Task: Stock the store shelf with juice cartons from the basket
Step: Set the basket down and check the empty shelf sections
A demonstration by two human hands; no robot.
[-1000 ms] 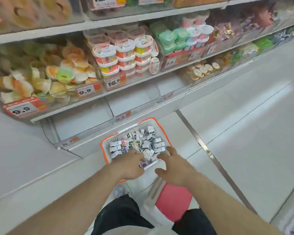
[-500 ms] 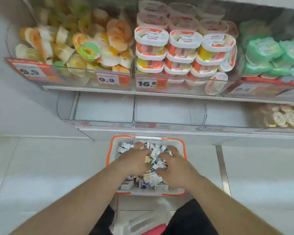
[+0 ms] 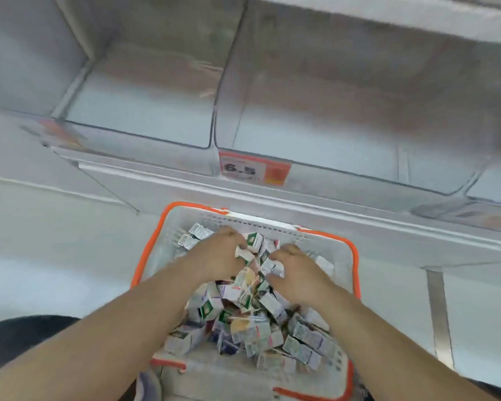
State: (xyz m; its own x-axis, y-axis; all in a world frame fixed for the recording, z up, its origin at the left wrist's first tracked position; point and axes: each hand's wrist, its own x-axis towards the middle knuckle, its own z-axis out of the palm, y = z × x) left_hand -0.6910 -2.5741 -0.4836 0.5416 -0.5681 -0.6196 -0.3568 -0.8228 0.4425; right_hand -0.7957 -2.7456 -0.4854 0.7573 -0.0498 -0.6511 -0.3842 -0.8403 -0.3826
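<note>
A white basket with an orange rim [image 3: 355, 264] stands on the floor against the bottom shelf, filled with several small juice cartons [image 3: 252, 328] in a loose heap. Both my hands are down in the far half of the heap. My left hand [image 3: 214, 257] has its fingers curled over cartons by the green-and-white one [image 3: 254, 241]. My right hand [image 3: 300, 274] lies close beside it, with a white carton [image 3: 270, 267] held between thumb and fingers. The picture is blurred, so both grips are hard to make out. The bottom shelf [image 3: 145, 123] above the basket holds no cartons.
Clear dividers split the bottom shelf into bins, and a red and white price tag reading 6.5 [image 3: 253, 169] sits on its front lip. Pale floor tiles lie on both sides of the basket. My dark-clothed knee [image 3: 18, 340] is at the lower left.
My view has dropped and moved closer, so the stocked upper shelves are out of sight. Both hands have pushed further into the heap toward the basket's far side.
</note>
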